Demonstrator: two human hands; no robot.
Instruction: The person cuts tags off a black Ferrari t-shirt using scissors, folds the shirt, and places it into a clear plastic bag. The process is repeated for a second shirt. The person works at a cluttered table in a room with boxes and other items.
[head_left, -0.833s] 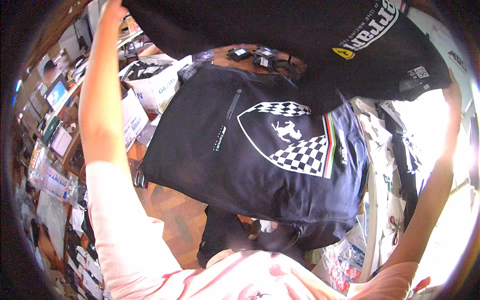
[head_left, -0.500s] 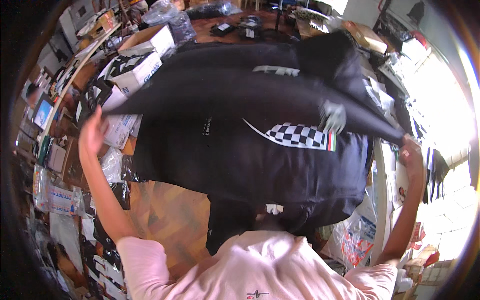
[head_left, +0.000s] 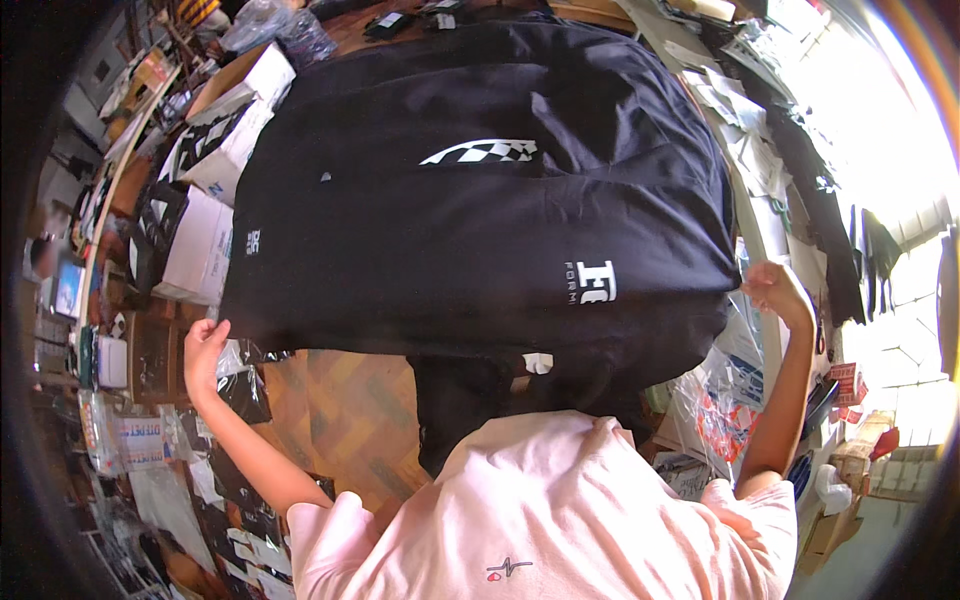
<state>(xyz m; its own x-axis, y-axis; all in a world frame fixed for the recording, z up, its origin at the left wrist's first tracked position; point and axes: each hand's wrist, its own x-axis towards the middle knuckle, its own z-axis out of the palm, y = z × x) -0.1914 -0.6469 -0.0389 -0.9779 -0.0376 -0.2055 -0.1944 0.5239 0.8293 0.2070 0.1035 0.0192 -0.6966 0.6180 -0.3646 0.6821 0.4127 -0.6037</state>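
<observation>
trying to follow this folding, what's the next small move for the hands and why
Probably smooth the black garment flat. It lies spread over the table, bunched and overhanging at the near edge. The left hand is at its lower left corner and the right hand at its right edge; whether either grips the cloth is unclear.

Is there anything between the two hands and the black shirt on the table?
Nothing visible stands between them. The left hand is at the near left edge of the black shirt, and the right hand is at its near right edge. Whether the fingers grip the cloth cannot be told.
</observation>
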